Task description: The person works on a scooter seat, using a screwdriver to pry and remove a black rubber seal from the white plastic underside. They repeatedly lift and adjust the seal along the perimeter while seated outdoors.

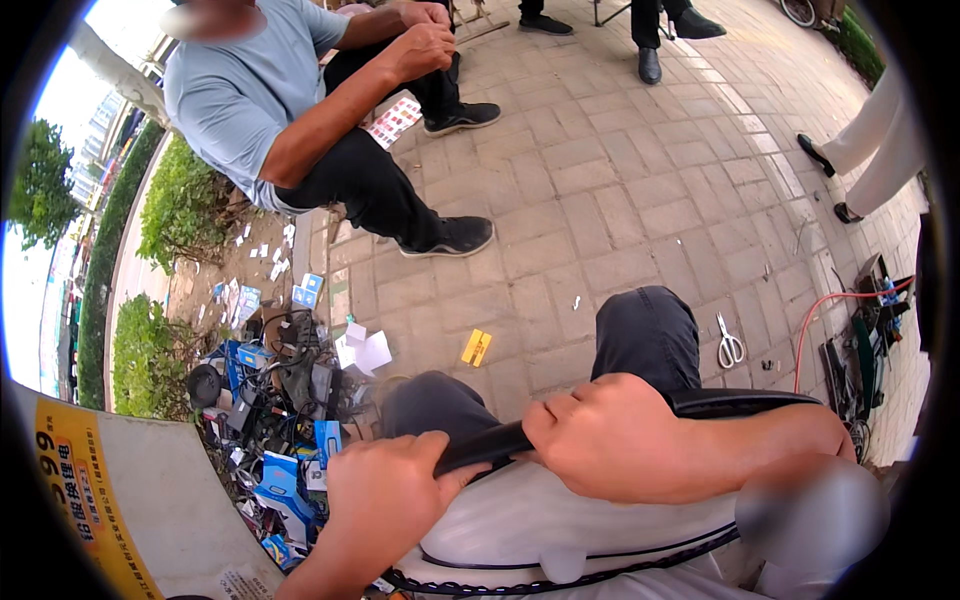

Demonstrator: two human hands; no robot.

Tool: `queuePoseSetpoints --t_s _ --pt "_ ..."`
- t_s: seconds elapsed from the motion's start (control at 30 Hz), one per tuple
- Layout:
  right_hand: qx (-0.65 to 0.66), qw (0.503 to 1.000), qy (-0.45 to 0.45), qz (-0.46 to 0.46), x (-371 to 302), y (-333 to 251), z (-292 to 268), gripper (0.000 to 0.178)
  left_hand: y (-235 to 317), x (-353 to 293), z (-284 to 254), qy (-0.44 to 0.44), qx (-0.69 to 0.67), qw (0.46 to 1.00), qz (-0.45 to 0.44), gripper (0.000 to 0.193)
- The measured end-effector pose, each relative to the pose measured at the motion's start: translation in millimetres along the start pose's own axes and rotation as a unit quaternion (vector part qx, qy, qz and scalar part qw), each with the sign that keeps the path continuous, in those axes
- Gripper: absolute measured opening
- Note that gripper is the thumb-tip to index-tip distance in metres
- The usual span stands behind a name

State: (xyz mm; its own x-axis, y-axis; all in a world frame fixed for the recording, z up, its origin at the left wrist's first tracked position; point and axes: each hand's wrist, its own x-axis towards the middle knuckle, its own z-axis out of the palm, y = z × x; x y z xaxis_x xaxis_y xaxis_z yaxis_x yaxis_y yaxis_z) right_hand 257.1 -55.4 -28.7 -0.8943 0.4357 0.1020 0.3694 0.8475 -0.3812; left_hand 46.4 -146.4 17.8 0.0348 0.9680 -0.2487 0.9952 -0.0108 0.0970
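Observation:
A smooth black strip (482, 449), perhaps rubber or leather, runs over my lap; its exact kind I cannot make out. My left hand (388, 490) is closed around its left end, thumb and fingers gripping it. Close by, my right hand (597, 427) wraps over the same strip from above. Beyond that hand a wider black length (735, 402) continues to the right, partly hidden by my forearm. Below my hands lies a pale grey surface (560, 515) with thin black lines. A dark chain-like edge (600, 588) curves along its lower side.
White-handled scissors (731, 345) and a yellow card (477, 348) lie on the paving. A heap of cables and boxes (275, 400) is at left, tools with a red hose (812, 310) at right. A seated person (265, 110) is across from me; other people's legs are farther back.

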Motion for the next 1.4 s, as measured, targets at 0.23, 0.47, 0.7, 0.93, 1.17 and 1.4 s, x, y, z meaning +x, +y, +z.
queuePoseSetpoints --t_s 0.23,0.47,0.7,0.93,1.17,1.4 --pt "-0.048 0.988 0.129 -0.068 -26 -9 -2 0.024 13 -38 24 0.146 -0.007 0.986 0.076 0.043" --pt "0.059 0.992 0.050 0.098 -16 -6 -1 0.036 25 -33 36 0.173 0.057 0.982 0.039 0.043" --pt "0.032 0.999 0.011 0.024 -25 -4 3 0.035 16 -36 43 0.207 0.039 0.977 0.040 0.038" --pt "-0.063 0.985 0.162 0.010 -44 -44 -11 0.031 29 -73 40 0.271 0.030 0.962 0.017 0.044" --pt "-0.053 0.985 0.153 0.053 -26 -31 9 0.030 10 -50 63 0.285 -0.039 0.958 0.002 0.044" --pt "0.005 0.991 0.064 0.118 0 26 42 0.025 -1 15 76 0.236 -0.024 0.971 -0.014 0.042"
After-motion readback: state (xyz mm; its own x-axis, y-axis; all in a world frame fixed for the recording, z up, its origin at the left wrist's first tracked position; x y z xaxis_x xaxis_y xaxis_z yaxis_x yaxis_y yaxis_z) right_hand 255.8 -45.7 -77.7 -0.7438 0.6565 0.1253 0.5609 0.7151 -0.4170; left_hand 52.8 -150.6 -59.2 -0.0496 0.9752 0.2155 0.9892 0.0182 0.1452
